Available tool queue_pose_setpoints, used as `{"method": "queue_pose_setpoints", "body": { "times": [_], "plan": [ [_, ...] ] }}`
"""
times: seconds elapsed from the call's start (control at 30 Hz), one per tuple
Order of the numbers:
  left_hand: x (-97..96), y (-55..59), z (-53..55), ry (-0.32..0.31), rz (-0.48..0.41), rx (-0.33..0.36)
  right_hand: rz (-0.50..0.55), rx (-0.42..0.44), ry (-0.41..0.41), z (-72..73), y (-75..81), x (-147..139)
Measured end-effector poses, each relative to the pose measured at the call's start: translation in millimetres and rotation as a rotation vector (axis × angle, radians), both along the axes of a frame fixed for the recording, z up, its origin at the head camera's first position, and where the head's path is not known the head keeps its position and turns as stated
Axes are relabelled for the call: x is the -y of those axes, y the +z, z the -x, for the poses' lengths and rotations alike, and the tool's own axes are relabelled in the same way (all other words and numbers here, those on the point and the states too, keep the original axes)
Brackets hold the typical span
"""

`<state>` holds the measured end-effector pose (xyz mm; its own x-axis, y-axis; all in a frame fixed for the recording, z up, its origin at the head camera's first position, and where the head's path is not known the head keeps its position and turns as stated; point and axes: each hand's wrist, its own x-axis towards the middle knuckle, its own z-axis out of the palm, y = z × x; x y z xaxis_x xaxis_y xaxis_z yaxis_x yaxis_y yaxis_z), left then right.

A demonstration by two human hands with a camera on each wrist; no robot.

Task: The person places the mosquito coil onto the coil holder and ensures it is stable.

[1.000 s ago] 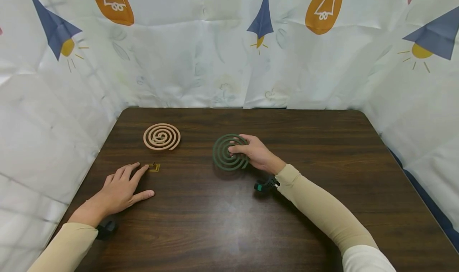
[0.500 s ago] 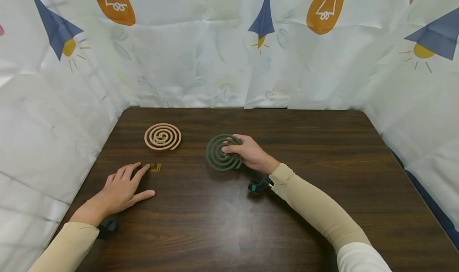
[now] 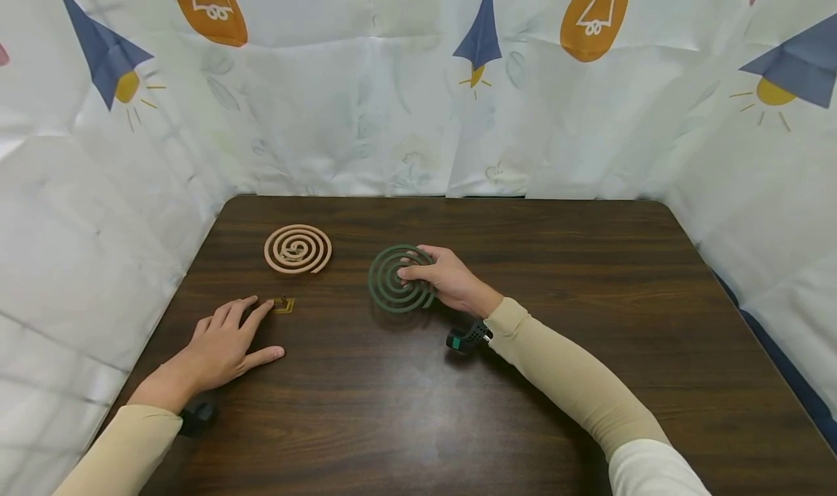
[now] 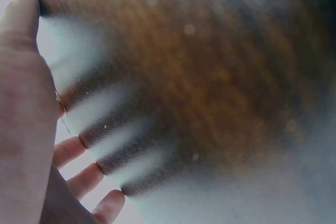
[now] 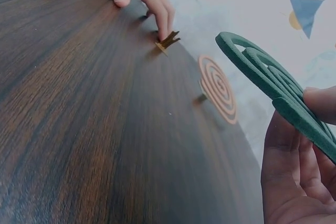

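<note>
My right hand (image 3: 451, 282) pinches a green mosquito coil (image 3: 389, 287) between thumb and fingers, holding it tilted above the table with its shadow below. My left hand (image 3: 219, 351) lies spread on the table at the left, its index fingertip at the edge of a small brass-coloured metal coil stand (image 3: 283, 310). In the right wrist view this stand (image 5: 167, 43) has raised prongs. Behind it, a tan mosquito coil (image 3: 297, 250) is held up off the table on a support (image 5: 203, 88). The left wrist view is mostly a blurred tabletop beside the fingers (image 4: 84, 182).
The dark wood table (image 3: 556, 263) has a rounded far corner on each side. White printed cloth (image 3: 405, 118) hangs around its back and sides. A black band with a small device (image 3: 466, 338) is on the right wrist, another (image 3: 198, 416) on the left.
My right hand has moved leftward with the green mosquito coil, toward the small stand, slowing in the last half second. My left hand stays in place at the stand.
</note>
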<state>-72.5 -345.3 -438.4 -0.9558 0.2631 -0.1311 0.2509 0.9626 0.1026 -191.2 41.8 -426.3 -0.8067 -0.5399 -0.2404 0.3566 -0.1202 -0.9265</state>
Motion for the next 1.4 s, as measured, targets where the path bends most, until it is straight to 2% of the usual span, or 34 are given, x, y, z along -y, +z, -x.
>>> {"method": "queue_pose_setpoints", "body": {
  "times": [0.8, 1.4],
  "plan": [
    [1.9, 0.6, -2.8, 0.004, -0.002, 0.004, 0.061, 0.033, 0.028, -5.5, -0.7, 33],
    [0.3, 1.9, 0.6, 0.005, -0.008, 0.017, 0.084, 0.067, 0.041, -8.6, -2.3, 61]
  ]
}}
